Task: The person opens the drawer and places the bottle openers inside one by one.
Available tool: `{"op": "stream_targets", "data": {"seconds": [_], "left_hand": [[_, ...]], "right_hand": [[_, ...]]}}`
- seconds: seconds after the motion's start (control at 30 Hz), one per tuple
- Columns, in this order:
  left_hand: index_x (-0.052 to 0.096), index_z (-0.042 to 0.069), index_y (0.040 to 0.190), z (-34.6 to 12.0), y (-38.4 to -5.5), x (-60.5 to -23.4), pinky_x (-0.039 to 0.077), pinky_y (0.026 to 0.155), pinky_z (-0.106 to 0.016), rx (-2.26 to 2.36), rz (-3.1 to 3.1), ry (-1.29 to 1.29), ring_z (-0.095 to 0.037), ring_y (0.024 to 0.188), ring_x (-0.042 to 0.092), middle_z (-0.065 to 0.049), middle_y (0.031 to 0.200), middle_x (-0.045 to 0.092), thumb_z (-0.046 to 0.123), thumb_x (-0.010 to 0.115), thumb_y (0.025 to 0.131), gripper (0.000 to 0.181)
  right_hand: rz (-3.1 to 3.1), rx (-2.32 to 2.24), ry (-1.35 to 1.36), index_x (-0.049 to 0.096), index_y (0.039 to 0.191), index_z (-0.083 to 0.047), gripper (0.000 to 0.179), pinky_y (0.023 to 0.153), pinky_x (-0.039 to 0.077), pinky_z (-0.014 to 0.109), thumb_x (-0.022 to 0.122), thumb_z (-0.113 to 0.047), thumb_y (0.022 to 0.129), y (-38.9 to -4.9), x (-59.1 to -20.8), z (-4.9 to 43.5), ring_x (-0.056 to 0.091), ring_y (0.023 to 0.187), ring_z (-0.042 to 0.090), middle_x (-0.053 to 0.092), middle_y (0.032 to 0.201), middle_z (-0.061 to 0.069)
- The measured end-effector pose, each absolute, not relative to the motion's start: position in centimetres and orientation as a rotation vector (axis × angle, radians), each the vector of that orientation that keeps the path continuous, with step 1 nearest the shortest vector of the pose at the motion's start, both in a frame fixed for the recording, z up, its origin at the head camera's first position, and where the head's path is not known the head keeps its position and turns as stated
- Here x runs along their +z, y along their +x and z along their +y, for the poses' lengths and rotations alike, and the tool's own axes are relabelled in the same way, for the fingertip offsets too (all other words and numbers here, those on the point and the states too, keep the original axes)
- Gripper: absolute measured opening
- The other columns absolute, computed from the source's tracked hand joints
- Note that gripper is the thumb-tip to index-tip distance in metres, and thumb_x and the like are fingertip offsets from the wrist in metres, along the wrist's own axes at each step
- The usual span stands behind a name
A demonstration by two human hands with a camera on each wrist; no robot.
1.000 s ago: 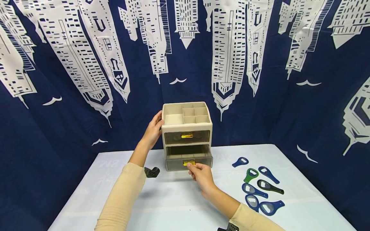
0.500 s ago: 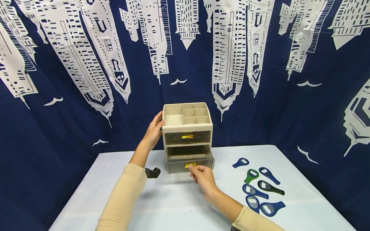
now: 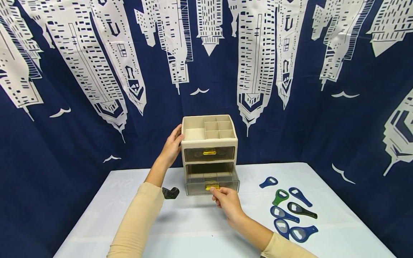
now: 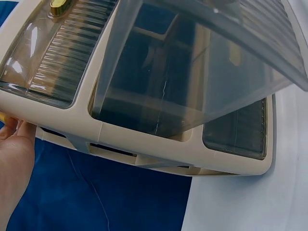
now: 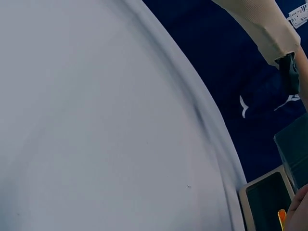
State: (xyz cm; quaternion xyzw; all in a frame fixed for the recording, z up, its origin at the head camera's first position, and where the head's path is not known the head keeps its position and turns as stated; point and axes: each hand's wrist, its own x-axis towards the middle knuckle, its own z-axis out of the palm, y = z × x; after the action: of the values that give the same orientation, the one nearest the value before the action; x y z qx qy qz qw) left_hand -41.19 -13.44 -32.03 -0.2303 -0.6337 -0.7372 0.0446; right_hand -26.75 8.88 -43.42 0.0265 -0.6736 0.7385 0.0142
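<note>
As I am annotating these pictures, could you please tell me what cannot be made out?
Front of the lowest drawer: head view, hidden by the pulled-out middle drawer.
Some fingertips of the left hand: head view, behind the side of the drawer organizer.
Most of the right hand: right wrist view, cut off by the frame edge.
Inside of the top drawer: head view, obscured by its tinted front.

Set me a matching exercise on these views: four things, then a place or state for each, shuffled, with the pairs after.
1. left hand
2. right hand
3. top drawer
4. green bottle opener

A. closed
B. lying on the table
C. at the gold handle of the pulled-out drawer
D. against the side of the organizer

Pairs: 1-D, 2-C, 3-A, 4-B
</note>
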Motion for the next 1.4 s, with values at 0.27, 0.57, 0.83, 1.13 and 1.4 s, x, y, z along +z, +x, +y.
{"op": "stream_targets", "data": {"seconds": [0.27, 0.57, 0.83, 1.13, 1.4], "left_hand": [[0.014, 0.009, 0.166, -13.4, -41.0, -31.9, 0.026, 0.119, -0.053, -2.245, -1.95, -0.693, -0.03, 0.153, 0.021, -0.014, 0.17, 0.016, 0.01, 0.038, 0.114, 0.058], [0.015, 0.009, 0.166, -13.3, -41.2, -31.9, 0.026, 0.119, -0.053, -2.246, -1.954, -0.688, -0.03, 0.153, 0.021, -0.014, 0.17, 0.016, 0.011, 0.038, 0.114, 0.058], [0.014, 0.009, 0.166, -13.4, -41.2, -31.9, 0.026, 0.119, -0.053, -2.231, -1.968, -0.69, -0.031, 0.154, 0.02, -0.014, 0.17, 0.016, 0.012, 0.038, 0.114, 0.058], [0.014, 0.01, 0.166, -13.6, -41.2, -31.9, 0.026, 0.119, -0.054, -2.224, -1.965, -0.687, -0.029, 0.153, 0.022, -0.014, 0.17, 0.016, 0.011, 0.038, 0.114, 0.058], [0.015, 0.009, 0.166, -13.4, -41.2, -32.0, 0.027, 0.118, -0.053, -2.25, -1.939, -0.695, -0.028, 0.152, 0.024, -0.014, 0.169, 0.018, 0.01, 0.037, 0.114, 0.057]], "right_hand": [[-2.107, 2.3, 0.086, 0.062, 0.072, -0.01, 0.031, 0.059, 0.043, 0.022, 0.074, -0.024, 0.097, -26.2, -43.6, 8.8, 0.048, 0.061, 0.01, 0.06, 0.07, -0.001], [-2.125, 2.309, 0.076, 0.062, 0.073, -0.009, 0.033, 0.059, 0.043, 0.023, 0.074, -0.026, 0.098, -25.5, -43.4, 8.9, 0.048, 0.061, 0.01, 0.06, 0.069, -0.001], [-2.15, 2.317, 0.074, 0.063, 0.075, -0.008, 0.031, 0.06, 0.044, 0.024, 0.073, -0.026, 0.099, -25.1, -43.7, 8.9, 0.048, 0.061, 0.01, 0.061, 0.07, -0.002], [-2.169, 2.319, 0.086, 0.063, 0.076, -0.01, 0.03, 0.06, 0.045, 0.023, 0.072, -0.027, 0.1, -24.7, -43.8, 8.8, 0.048, 0.062, 0.01, 0.061, 0.071, -0.002], [-2.161, 2.325, 0.077, 0.063, 0.077, -0.009, 0.03, 0.059, 0.044, 0.023, 0.072, -0.027, 0.1, -24.5, -43.9, 8.9, 0.048, 0.061, 0.009, 0.061, 0.07, -0.002]]}}
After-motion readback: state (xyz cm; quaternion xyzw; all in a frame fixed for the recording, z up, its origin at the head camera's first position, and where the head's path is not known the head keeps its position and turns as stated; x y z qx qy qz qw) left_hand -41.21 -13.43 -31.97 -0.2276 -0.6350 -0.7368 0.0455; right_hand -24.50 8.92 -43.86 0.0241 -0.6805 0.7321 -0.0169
